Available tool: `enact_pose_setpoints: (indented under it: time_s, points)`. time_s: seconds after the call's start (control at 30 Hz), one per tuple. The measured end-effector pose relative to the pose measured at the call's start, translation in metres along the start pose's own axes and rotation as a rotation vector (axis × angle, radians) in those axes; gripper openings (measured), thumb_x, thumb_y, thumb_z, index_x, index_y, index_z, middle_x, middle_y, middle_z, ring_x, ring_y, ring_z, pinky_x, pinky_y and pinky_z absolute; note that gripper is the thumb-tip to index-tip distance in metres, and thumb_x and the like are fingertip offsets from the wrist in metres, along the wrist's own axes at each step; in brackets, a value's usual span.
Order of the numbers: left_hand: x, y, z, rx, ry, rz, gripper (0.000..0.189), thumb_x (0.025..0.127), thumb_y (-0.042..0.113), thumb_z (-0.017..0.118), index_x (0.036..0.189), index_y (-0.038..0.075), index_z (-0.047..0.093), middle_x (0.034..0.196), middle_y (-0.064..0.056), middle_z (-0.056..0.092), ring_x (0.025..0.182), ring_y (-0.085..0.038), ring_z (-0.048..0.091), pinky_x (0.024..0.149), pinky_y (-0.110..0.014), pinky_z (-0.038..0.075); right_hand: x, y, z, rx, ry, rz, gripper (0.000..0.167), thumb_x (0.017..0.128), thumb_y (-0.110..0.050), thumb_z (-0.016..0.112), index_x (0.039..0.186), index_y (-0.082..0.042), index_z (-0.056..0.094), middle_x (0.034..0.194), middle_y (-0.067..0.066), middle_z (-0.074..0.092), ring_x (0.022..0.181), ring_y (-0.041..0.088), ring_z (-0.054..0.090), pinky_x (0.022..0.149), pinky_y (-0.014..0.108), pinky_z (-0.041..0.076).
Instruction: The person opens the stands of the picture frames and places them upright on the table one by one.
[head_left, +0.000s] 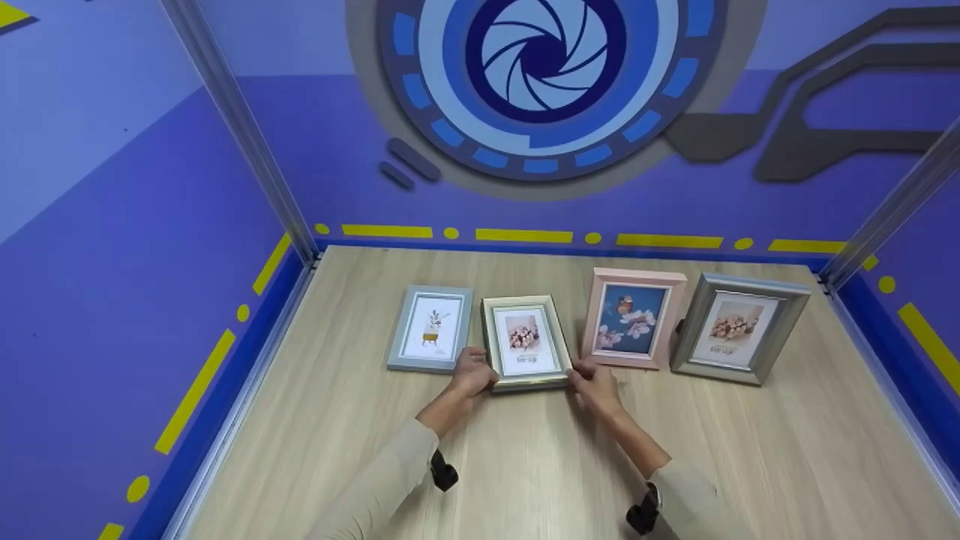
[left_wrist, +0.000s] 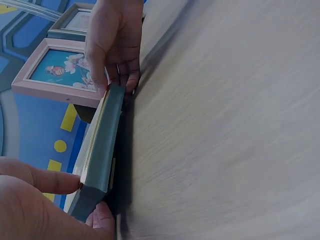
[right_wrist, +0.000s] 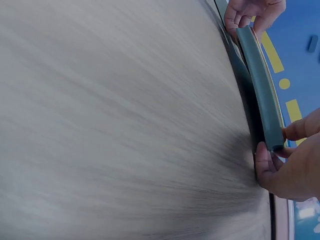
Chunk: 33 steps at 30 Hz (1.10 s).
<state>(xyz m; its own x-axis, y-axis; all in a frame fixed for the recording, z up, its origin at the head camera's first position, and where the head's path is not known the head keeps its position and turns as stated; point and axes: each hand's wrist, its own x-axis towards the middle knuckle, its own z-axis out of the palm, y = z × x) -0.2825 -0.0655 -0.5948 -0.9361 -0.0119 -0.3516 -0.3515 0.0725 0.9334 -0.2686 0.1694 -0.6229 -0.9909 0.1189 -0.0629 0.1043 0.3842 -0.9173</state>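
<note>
A pale gold picture frame (head_left: 526, 341) with a bouquet print lies between my two hands, face up. My left hand (head_left: 474, 373) pinches its near left corner and my right hand (head_left: 596, 386) its near right corner. In the left wrist view the frame's grey-green side (left_wrist: 104, 145) shows, with the thumb and fingers on opposite faces. A dark gap runs beneath this near side (right_wrist: 262, 90) in the right wrist view, so it is lifted off the tabletop. Close by the left hand is a light blue picture frame (head_left: 430, 330), lying flat.
To the right, a pink picture frame (head_left: 634, 319) with a bird print stands tilted back, beside a grey-silver frame (head_left: 731, 330). All are on the wood-grain table (head_left: 525, 472). Blue panel walls (head_left: 300, 150) enclose the back and sides.
</note>
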Motion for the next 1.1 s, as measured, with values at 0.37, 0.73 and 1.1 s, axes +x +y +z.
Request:
enact_pose_setpoints:
  time_s: [0.37,0.73,1.1]
  points:
    - [-0.013,0.006,-0.014,-0.013,-0.090,-0.036,0.079,0.075,-0.016,0.058,0.149,-0.016,0.030,0.142,-0.031,0.046,0.122,-0.034,0.055,0.095,-0.037,0.057,0.000,-0.012,-0.003,0.118,-0.160,-0.036,0.051,0.092,-0.002,0.071,0.135,0.019,0.052,0.106,0.028,0.071,0.087,0.014,0.067,0.073,0.022,0.057]
    - [-0.029,-0.001,-0.023,0.119,-0.069,0.093,0.067,0.060,-0.019,0.061,0.125,-0.010,0.050,0.110,-0.018,0.055,0.096,-0.022,0.051,0.067,-0.025,0.053,-0.005,-0.008,-0.009,0.136,-0.344,-0.106,0.054,0.092,0.000,0.071,0.136,0.018,0.046,0.100,0.025,0.065,0.080,0.014,0.061,0.067,0.027,0.058]
    - [-0.058,0.014,-0.024,0.190,-0.160,0.155,0.068,0.060,-0.021,0.073,0.122,-0.004,0.051,0.099,-0.008,0.051,0.088,-0.019,0.048,0.067,-0.023,0.045,-0.009,-0.011,-0.006,0.092,-0.318,-0.065,0.038,0.095,0.002,0.063,0.127,0.019,0.053,0.118,0.034,0.060,0.103,0.031,0.064,0.080,0.031,0.060]
